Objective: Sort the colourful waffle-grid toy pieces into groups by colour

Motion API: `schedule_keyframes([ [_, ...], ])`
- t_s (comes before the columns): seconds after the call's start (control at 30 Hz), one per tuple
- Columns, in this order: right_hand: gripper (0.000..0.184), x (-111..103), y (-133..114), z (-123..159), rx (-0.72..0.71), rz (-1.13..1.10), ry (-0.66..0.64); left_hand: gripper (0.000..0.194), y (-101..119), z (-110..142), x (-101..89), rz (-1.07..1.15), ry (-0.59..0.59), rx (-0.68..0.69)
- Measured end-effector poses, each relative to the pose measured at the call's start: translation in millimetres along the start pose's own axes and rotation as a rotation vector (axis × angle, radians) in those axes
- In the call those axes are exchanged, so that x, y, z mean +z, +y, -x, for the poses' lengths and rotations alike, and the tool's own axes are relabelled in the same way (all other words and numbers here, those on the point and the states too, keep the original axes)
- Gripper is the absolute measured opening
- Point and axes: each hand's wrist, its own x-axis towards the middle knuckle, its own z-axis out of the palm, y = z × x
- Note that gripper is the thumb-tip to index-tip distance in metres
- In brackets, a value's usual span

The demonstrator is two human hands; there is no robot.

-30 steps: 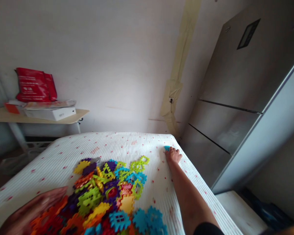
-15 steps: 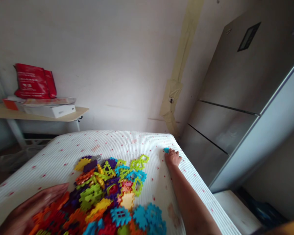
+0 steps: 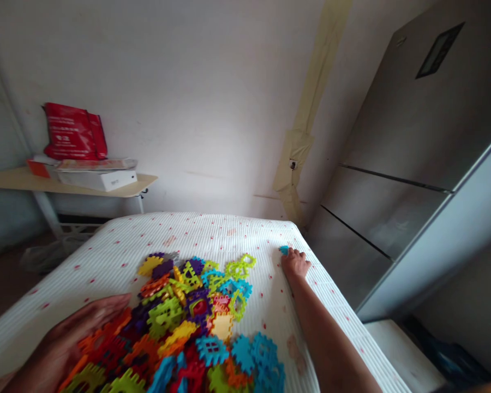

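A heap of colourful plastic building pieces (image 3: 175, 322) with toothed edges lies on the white quilted sheet (image 3: 213, 229). My left hand (image 3: 85, 322) rests along the heap's left side, fingers stretched out, against orange pieces (image 3: 106, 333). Toward the sheet's far right corner, my right hand (image 3: 296, 263) has its fingers bent over a small blue toothed piece (image 3: 284, 250), whose left part sticks out. Blue pieces (image 3: 265, 360) sit at the heap's near right, and lime-green ring-like ones (image 3: 241, 266) at its far right.
A grey fridge (image 3: 376, 191) stands right of the bed. At the back left, a table (image 3: 8, 179) carries a red bag (image 3: 76, 132) and a white box (image 3: 100, 179). The wall beyond has a taped socket (image 3: 293, 164).
The camera has turned slightly left, so the whole scene sits further right in view. Both hands stay at about the same places on the sheet.
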Motion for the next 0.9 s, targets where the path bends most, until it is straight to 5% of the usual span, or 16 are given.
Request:
schedule_keyframes([
  [0.1, 0.042, -1, 5, 4, -0.019, -0.087, 0.073, 0.048, -1, -2, 0.4, 0.191, -0.134, -0.107],
  [0.27, 0.043, -4, 19, 27, -0.175, -0.286, 0.099, 0.048, -1, -1, -6.8, 0.306, -0.133, -0.121],
  [0.43, 0.042, -7, 22, 74, -0.404, -0.452, 0.014, 0.051, 3, 0, -17.9, 0.017, -0.090, 0.009],
  [0.9, 0.046, -10, -44, 164, -0.350, -0.647, 0.146, 0.046, 11, 5, -15.0, -0.009, -0.102, 0.106],
])
